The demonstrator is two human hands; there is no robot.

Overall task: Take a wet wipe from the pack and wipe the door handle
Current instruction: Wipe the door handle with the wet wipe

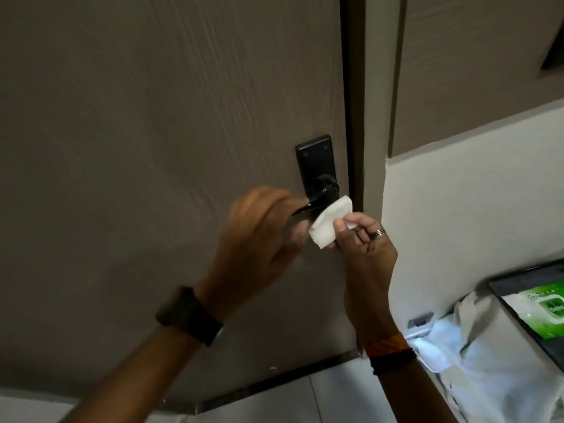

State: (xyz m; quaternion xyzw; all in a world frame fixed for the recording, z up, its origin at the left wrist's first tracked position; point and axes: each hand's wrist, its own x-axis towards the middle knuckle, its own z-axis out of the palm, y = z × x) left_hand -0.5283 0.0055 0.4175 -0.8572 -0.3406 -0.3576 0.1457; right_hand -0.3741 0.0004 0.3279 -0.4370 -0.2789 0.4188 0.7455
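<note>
Forearms rise from bottom edge, dark watch (189, 315) on left wrist, band on right. Right hand (366, 239) fingers (343, 224) pinch folded white wipe (422, 221), just beside black lever handle (317, 198). Left hand (259, 233), blurred, curls at lever's free end; grip unclear. Wipe: thin, limp, damp, likely light; best bunched into pad. Handle: rigid, smooth, glossy, on flat black plate. Door (152, 117): grey woodgrain. Green pack (543, 312) lies well apart, lower right.
</note>
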